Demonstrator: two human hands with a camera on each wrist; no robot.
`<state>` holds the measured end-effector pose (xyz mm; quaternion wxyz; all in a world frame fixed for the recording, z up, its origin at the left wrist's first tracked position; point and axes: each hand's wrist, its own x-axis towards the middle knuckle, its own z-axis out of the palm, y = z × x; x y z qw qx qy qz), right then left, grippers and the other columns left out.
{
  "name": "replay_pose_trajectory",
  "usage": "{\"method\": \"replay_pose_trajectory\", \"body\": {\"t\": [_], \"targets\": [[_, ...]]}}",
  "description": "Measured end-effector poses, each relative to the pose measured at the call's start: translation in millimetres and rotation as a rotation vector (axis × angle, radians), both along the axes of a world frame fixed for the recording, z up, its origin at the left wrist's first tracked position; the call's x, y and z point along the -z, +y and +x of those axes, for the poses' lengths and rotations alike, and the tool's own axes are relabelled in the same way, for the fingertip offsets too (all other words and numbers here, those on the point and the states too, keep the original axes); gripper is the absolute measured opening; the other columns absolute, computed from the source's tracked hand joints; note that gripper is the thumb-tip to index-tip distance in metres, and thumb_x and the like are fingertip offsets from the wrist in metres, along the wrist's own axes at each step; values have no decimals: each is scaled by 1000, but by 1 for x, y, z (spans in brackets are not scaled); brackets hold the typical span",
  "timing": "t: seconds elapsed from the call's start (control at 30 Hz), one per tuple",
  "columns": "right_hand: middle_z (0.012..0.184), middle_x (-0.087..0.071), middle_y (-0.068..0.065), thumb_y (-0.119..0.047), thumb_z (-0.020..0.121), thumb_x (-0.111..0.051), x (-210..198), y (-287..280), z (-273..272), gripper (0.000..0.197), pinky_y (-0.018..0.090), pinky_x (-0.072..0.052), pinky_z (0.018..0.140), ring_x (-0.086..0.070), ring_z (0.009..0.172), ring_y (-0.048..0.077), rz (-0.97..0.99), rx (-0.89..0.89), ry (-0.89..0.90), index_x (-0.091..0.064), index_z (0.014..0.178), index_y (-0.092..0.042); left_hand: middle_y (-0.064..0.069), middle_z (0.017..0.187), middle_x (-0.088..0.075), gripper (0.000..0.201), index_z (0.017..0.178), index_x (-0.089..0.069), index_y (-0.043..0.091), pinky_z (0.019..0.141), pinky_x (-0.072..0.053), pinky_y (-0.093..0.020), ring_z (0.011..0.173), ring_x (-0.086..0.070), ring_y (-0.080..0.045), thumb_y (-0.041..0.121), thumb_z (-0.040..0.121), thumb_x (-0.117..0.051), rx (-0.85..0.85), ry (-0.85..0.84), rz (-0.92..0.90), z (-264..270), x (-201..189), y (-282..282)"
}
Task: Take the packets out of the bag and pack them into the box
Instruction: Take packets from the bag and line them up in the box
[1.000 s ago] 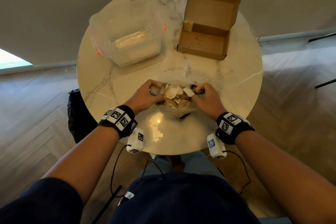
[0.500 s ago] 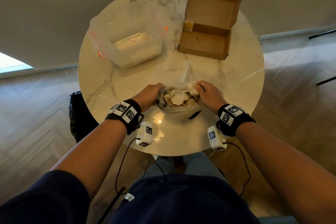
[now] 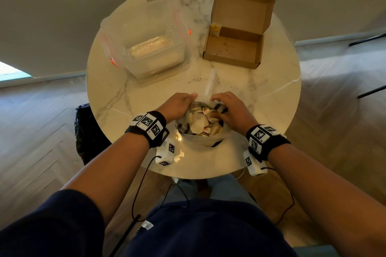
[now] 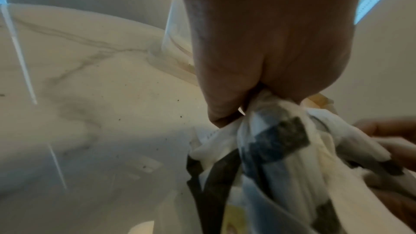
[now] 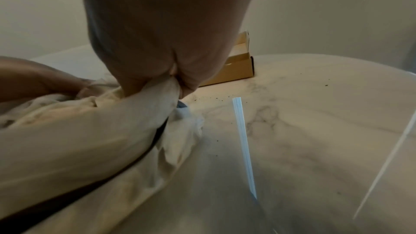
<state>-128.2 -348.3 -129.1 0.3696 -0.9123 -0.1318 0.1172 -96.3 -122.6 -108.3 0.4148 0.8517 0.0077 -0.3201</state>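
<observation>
Both hands shifted inward, left hand and right hand gripping bag rim; mouth faces up.

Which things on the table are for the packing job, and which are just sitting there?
For the job:
- bag, gripped at its rim by the left hand and right hand
- packets inside the bag
- cardboard box, open

Just sitting there:
- clear plastic tub, beside the box
- dark crumbs on the table
</observation>
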Motion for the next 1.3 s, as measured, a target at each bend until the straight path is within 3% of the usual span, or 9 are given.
{"method": "replay_pose_trajectory", "body": {"t": [0.13,0.3,0.4,0.53,0.7,0.8,1.0,1.13,1.3], "targets": [[92,-67,1,-27,89,-73,0,-5,-3,15,18,-44,76,-58,84,14,45,56,-53,-72,94,-13,-6,68,-47,55,67,-43,14,65,-33,-33,64,-44,-19,54,104,-32,-77,2,14,-5,2,5],[84,-68,2,-19,101,-52,-8,-9,-11,5,25,-47,69,-61,72,16,79,181,52,-55,106,-19,4,99,-60,28,114,-44,17,62,-45,-23,76,-58,-13,43,103,-44,-58,-148,-64,-15,-5,20],[78,-62,5,-3,99,-43,-8,-12,-16,17,31,-44,63,-53,64,20,76,113,48,-51,99,-17,12,97,-60,7,110,-45,24,59,-46,-18,66,-55,-5,28,105,-45,54,-180,-70,-24,-8,36],[101,-64,3,3,95,-46,-6,-7,-22,26,17,-44,78,-56,86,15,76,141,87,-66,104,-10,17,98,-66,34,99,-70,23,68,-39,-6,79,-58,7,5,101,-41,4,-139,-60,-31,-4,45],[125,-48,-1,-10,81,-74,-9,-4,-29,58,3,-33,86,-47,112,9,49,137,238,-53,135,-12,-4,108,-70,22,96,-75,20,99,-52,-44,106,-63,-29,21,96,-53,-229,57,-243,-37,-3,38],[133,-46,1,-9,80,-76,-9,-3,-34,69,16,-34,97,-44,120,10,59,134,285,-47,143,-14,2,107,-65,18,104,-67,26,87,-56,-37,97,-63,-17,38,91,-64,-125,20,-159,-39,-3,37],[127,-57,11,2,81,-67,-6,-5,-38,46,24,-43,97,-57,117,26,19,265,152,-64,125,-11,-1,79,-62,15,101,-66,20,67,-46,-31,71,-55,-16,11,95,-56,-196,-61,-188,-34,-6,40],[133,-43,10,-14,82,-75,-5,-2,-45,60,19,-34,99,-49,121,22,-37,239,170,-52,137,-14,1,105,-66,10,102,-67,30,72,-54,-21,86,-64,-8,28,94,-60,-56,-141,-79,-39,-13,40],[139,-35,12,-31,81,-77,5,5,-62,94,28,-34,105,-40,126,22,-26,205,329,-20,154,-20,-4,123,-32,80,140,-37,49,93,-49,-29,99,-54,-19,58,72,-79,126,-1,103,-67,0,35]]}}
